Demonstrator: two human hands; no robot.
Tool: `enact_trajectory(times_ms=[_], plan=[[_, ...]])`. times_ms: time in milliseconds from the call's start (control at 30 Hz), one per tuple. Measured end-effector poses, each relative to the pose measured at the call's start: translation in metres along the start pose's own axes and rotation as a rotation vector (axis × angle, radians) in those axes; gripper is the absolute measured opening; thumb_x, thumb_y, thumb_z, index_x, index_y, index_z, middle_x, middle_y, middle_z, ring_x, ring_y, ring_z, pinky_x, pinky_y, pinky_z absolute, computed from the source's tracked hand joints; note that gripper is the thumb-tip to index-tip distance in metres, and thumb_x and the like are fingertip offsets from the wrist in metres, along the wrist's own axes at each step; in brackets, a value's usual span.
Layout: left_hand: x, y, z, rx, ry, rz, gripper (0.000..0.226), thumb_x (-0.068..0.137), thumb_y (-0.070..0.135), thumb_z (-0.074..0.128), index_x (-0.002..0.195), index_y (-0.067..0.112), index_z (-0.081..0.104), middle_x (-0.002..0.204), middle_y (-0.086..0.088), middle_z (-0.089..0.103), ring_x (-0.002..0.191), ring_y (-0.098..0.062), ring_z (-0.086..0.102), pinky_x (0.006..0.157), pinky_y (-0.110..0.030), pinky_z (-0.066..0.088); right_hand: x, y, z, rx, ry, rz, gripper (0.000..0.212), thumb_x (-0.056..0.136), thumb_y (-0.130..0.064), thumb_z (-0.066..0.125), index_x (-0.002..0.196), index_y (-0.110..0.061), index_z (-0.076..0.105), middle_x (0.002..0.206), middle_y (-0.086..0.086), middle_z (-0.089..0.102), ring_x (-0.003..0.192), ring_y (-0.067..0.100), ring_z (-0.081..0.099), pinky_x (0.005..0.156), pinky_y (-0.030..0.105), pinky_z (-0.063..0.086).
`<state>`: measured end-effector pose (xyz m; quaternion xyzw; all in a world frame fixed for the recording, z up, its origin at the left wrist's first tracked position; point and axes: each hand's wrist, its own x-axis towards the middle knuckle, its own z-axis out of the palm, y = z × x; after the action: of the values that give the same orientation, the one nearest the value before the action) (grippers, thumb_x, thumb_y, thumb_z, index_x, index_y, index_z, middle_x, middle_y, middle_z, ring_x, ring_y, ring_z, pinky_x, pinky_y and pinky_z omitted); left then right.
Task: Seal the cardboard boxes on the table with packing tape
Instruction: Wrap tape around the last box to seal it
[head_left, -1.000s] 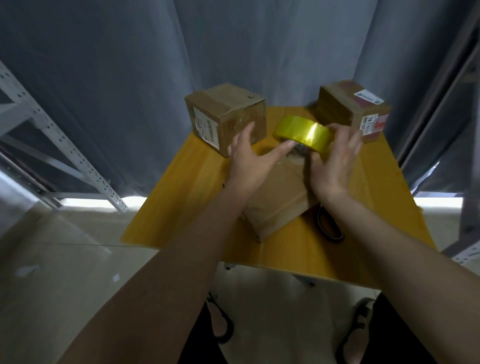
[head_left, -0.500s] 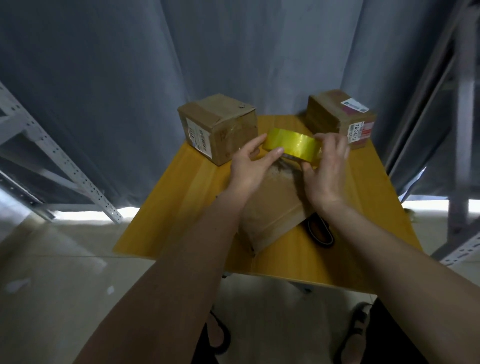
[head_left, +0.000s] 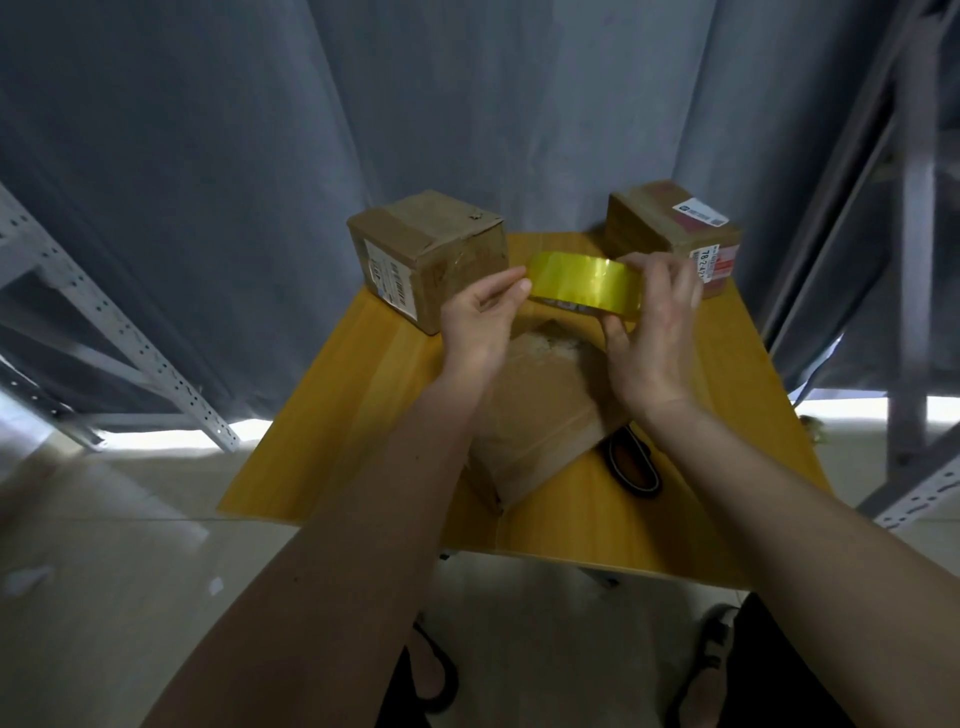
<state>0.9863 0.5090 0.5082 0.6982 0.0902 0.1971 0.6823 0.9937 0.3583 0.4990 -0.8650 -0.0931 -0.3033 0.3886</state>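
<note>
Head view: at frame centre, the right hand (head_left: 655, 332) grips the tape roll (head_left: 586, 283) above the middle box (head_left: 540, 410), while the left hand (head_left: 480, 322) pinches its left edge, probably hunting the tape's end. No strip is laid here yet; the upper-left box (head_left: 428, 260) and upper-right box (head_left: 670, 228) on the table (head_left: 332, 415) look closed, their sealing uncertain.

Yellow table (head_left: 363, 405) carries three cardboard boxes: one back left (head_left: 431, 260), one back right (head_left: 670, 223), one central (head_left: 540, 415). A dark loop (head_left: 634, 462) lies just beside the central box.
</note>
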Motion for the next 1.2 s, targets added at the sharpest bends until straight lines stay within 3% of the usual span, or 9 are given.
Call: enact_trajectory(times_ms=[233, 467, 600, 700, 800, 933, 1000, 1067, 1200], plan=[[-0.002, 0.036, -0.005, 0.049, -0.250, 0.082, 0.049, 0.086, 0.021, 0.072, 0.132, 0.017, 0.057, 0.134, -0.001, 0.058, 0.123, -0.010, 0.054, 0.096, -0.020, 0.048, 0.013, -0.014, -0.012, 0.149, 0.077, -0.033, 0.056, 0.083, 0.006, 0.052, 0.138, -0.006, 0.045, 0.134, 0.018, 0.041, 0.129, 0.028, 0.039, 0.111, 0.031, 0.030], [-0.012, 0.068, -0.004, -0.145, -0.680, -0.201, 0.015, 0.091, 0.015, 0.062, 0.095, 0.002, 0.067, 0.083, -0.012, 0.070, 0.080, -0.025, 0.067, 0.084, -0.040, 0.055, 0.020, -0.017, -0.017, 0.375, 0.018, -0.123, 0.044, 0.089, 0.008, 0.048, 0.132, -0.002, 0.052, 0.129, 0.009, 0.055, 0.116, 0.004, 0.046, 0.099, 0.008, 0.032], [-0.014, 0.064, 0.005, -0.198, -0.532, -0.307, 0.029, 0.093, 0.034, 0.061, 0.093, 0.005, 0.065, 0.062, -0.008, 0.060, 0.053, -0.018, 0.056, 0.063, -0.031, 0.050, 0.017, -0.014, -0.017, 0.448, -0.078, 0.027, 0.047, 0.089, -0.005, 0.061, 0.134, -0.012, 0.051, 0.120, -0.013, 0.052, 0.107, -0.009, 0.046, 0.095, 0.010, 0.040], [-0.012, 0.053, 0.006, -0.193, -0.399, -0.350, 0.039, 0.089, 0.044, 0.064, 0.097, 0.006, 0.067, 0.060, -0.007, 0.059, 0.049, -0.016, 0.053, 0.054, -0.027, 0.048, 0.011, 0.004, -0.020, 0.388, -0.258, 0.296, 0.057, 0.086, -0.015, 0.070, 0.137, -0.016, 0.045, 0.114, -0.004, 0.055, 0.109, 0.011, 0.053, 0.093, 0.027, 0.048], [-0.013, 0.047, 0.008, -0.212, -0.312, -0.340, 0.031, 0.093, 0.039, 0.060, 0.098, 0.009, 0.066, 0.063, -0.006, 0.065, 0.051, -0.015, 0.059, 0.057, -0.027, 0.052, -0.002, 0.028, -0.023, 0.115, -0.635, 0.446, 0.048, 0.090, -0.010, 0.059, 0.136, -0.013, 0.045, 0.129, 0.007, 0.054, 0.119, 0.025, 0.052, 0.098, 0.038, 0.047], [-0.014, 0.044, 0.014, -0.296, -0.254, -0.312, 0.025, 0.098, 0.029, 0.053, 0.097, 0.006, 0.061, 0.066, -0.006, 0.065, 0.055, -0.015, 0.062, 0.064, -0.029, 0.052, -0.018, 0.048, -0.027, -0.126, -1.198, 0.345, 0.060, 0.088, -0.011, 0.061, 0.142, -0.021, 0.038, 0.133, 0.004, 0.050, 0.109, 0.020, 0.054, 0.084, 0.027, 0.048], [-0.014, 0.039, 0.015, -0.307, -0.243, -0.296, 0.021, 0.100, 0.025, 0.050, 0.101, 0.005, 0.058, 0.074, -0.008, 0.065, 0.060, -0.017, 0.063, 0.067, -0.030, 0.052, -0.023, 0.059, -0.025, -0.215, -1.250, 0.266, 0.080, 0.086, -0.026, 0.069, 0.152, -0.026, 0.023, 0.157, -0.003, 0.019, 0.141, 0.022, 0.026, 0.113, 0.038, 0.029], [-0.014, 0.034, 0.015, -0.316, -0.240, -0.290, 0.017, 0.100, 0.020, 0.049, 0.103, 0.005, 0.057, 0.077, -0.008, 0.067, 0.064, -0.017, 0.065, 0.066, -0.030, 0.052, -0.024, 0.070, -0.019, -0.268, -1.195, 0.238, 0.080, 0.089, -0.032, 0.066, 0.153, -0.028, 0.018, 0.162, -0.006, 0.003, 0.148, 0.021, 0.008, 0.120, 0.044, 0.012], [-0.016, 0.027, 0.013, -0.293, -0.259, -0.235, 0.008, 0.090, 0.004, 0.055, 0.097, 0.008, 0.057, 0.078, -0.004, 0.071, 0.071, -0.018, 0.068, 0.066, -0.031, 0.053, -0.014, 0.080, -0.008, -0.357, -1.019, 0.162, 0.059, 0.095, -0.009, 0.048, 0.150, -0.025, 0.031, 0.161, -0.002, 0.014, 0.146, 0.024, 0.017, 0.118, 0.045, 0.019]])
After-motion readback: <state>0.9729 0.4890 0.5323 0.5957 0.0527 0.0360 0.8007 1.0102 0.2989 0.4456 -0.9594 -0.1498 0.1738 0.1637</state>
